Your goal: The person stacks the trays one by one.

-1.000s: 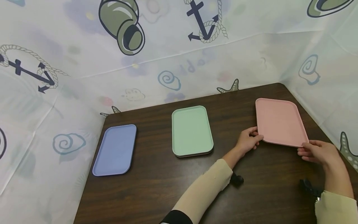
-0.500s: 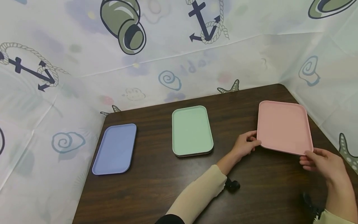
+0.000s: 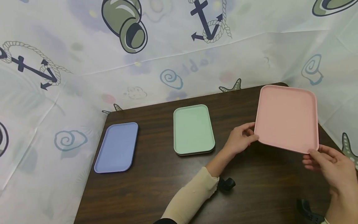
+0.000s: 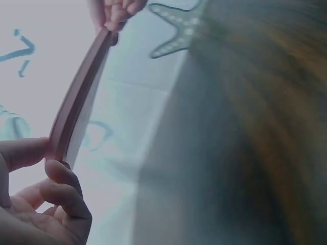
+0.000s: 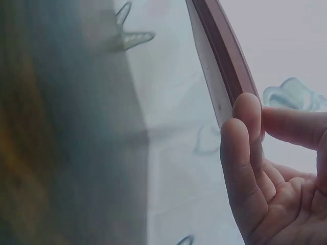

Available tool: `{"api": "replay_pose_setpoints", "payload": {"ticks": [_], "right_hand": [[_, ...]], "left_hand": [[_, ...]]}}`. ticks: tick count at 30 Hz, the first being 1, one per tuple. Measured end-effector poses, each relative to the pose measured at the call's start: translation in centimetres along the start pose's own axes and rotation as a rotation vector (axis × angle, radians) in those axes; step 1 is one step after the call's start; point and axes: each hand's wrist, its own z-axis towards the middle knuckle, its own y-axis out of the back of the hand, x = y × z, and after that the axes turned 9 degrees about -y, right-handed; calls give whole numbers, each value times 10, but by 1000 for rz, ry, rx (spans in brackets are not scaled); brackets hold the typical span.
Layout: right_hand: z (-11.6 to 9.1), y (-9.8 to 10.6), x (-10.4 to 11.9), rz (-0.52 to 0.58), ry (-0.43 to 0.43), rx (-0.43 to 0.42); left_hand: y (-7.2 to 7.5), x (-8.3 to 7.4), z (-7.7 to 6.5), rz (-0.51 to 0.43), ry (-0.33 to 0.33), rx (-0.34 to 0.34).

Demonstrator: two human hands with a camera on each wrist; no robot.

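A pink rectangular tray (image 3: 288,118) with rounded corners is held above the right part of the table. My left hand (image 3: 241,138) pinches its near left corner, thumb on top and fingers beneath. At the near right corner my right hand (image 3: 334,166) pinches it the same way. Seen almost edge-on in the left wrist view, the tray's rim (image 4: 76,102) runs between the two hands. The right wrist view shows the right thumb and fingertips (image 5: 247,109) on either side of the rim.
A green tray (image 3: 194,129) lies mid-table, with a second edge showing under its near side. Further left lies a blue tray (image 3: 117,147). Patterned cloth walls (image 3: 156,65) border the back and sides of the dark wooden table (image 3: 156,186).
Both hands have lifted the pink tray up off the table, and it looks larger and nearer. The hands have moved slightly toward me with it. Green and blue trays stay put.
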Motion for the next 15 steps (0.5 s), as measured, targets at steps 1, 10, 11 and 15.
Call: {"api": "replay_pose_setpoints", "payload": {"ticks": [1,10,11,15], "right_hand": [[-2,-3,4,-1,21,4],[-11,-48,26,62,141,93],[-12,-53,27,71,149,114],[-13,-76,29,43,178,187]], "left_hand": [[5,-5,-2,-1,-18,-1],[55,-26,-34,-17,-108,-87],[61,-26,-38,-24,-108,-105],[81,-24,-54,-85,-88,-169]]}}
